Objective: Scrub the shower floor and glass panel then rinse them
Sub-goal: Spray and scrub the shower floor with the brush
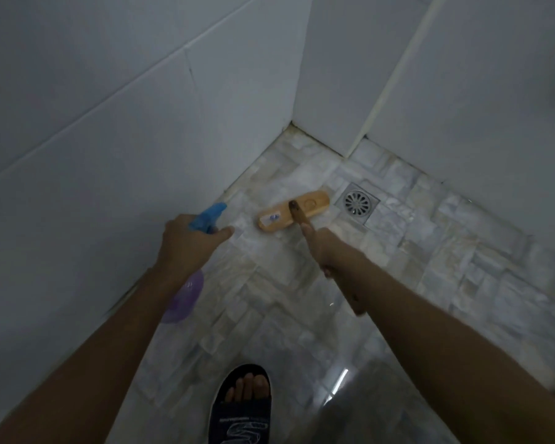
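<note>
Two hands work: right hand (329, 251) grips the wooden long-handled scrub brush (293, 211), its head on the pale mosaic shower floor (398, 251) beyond; left hand (189, 241) clasps a blue-nozzled purple spray bottle (186, 298). Scrubbing seems underway; rinsing and any glass panel, unseen, remain.

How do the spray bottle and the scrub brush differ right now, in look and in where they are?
The spray bottle is purple with a blue trigger head; the scrub brush is tan wood. The bottle is held off the floor in the left hand; the brush head rests on the floor tiles beside the drain, its handle in the right hand. Both are gripped.
</note>
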Demonstrator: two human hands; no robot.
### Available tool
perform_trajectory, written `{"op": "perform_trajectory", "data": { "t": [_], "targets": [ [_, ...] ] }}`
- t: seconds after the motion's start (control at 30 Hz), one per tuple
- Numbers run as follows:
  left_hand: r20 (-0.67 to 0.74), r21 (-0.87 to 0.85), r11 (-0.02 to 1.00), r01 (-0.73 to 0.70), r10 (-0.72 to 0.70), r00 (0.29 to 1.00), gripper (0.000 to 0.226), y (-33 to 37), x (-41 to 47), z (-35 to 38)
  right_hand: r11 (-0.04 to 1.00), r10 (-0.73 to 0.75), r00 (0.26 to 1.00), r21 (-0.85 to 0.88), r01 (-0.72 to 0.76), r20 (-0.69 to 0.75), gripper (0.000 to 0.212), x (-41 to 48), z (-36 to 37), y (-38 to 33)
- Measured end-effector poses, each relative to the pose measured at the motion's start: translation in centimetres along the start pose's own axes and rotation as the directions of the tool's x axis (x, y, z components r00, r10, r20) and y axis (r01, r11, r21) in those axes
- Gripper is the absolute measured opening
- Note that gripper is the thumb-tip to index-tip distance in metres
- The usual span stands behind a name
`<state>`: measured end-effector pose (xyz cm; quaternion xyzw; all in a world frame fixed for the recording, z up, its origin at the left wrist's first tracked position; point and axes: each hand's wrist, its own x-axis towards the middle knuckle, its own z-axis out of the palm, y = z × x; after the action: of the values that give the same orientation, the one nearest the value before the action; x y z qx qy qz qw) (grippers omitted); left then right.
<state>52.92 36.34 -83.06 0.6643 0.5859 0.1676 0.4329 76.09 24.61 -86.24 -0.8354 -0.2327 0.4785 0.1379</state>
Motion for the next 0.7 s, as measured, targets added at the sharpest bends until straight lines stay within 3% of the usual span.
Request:
{"op": "perform_trajectory", "data": {
  "t": [0.2, 0.5, 0.7],
  "targets": [
    [-0.05, 0.051, 0.998, 0.045, -0.043, 0.998, 0.043, 1.4, 1.7, 2.6, 0.987, 0.15, 0.986, 0.043, -0.153, 0.073, 0.069, -4.1, 0.8, 6.4],
    [-0.042, -0.065, 0.998, 0.024, -0.027, 0.999, 0.036, 4.5, 5.3, 5.0, 0.995, -0.035, 0.998, 0.091, 0.04, -0.059, 0.063, 7.2, -3.7, -5.2],
    [-0.136, -0.02, 1.0, 0.015, -0.018, 0.991, 0.052, 4.7, 7.1, 5.1, 0.999, -0.037, 0.999, -0.005, 0.037, 0.017, 0.06, 5.5, -3.1, -4.2]
  ]
}}
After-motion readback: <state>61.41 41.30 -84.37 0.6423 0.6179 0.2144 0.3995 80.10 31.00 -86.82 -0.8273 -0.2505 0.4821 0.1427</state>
